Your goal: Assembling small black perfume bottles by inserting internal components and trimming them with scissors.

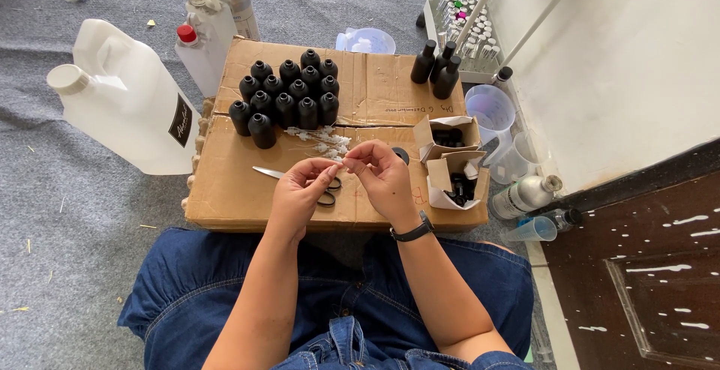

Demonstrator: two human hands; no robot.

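Small white piece [339,166]: pinched between both sets of fingertips, just above the near middle of the flattened cardboard box [225,197]; too small for me to tell what it is.
Left hand [300,190]: I see thumb and forefinger closed on the left end of the piece, wrist low so the work stays over the cardboard.
Right hand [384,179]: fingers clamped on the other end, black watch [414,230] on the wrist.
Scissors [300,180]: flat on the cardboard under the left hand, blades pointing left, handles partly hidden.
White sprayer parts [322,140]: loose heap just beyond the hands, within easy reach.
Black bottles [289,94]: capless, upright, packed in a tight cluster at the far left of the cardboard; contents not visible.
Capped black bottles [439,66]: three standing apart at the far right corner.
Small paper boxes [450,164]: two open at the right edge, black caps inside.
White jug [127,96]: lying tilted beside the left edge, capped.
Measuring cups [491,111]: clear, on the floor right of the cardboard, look empty.
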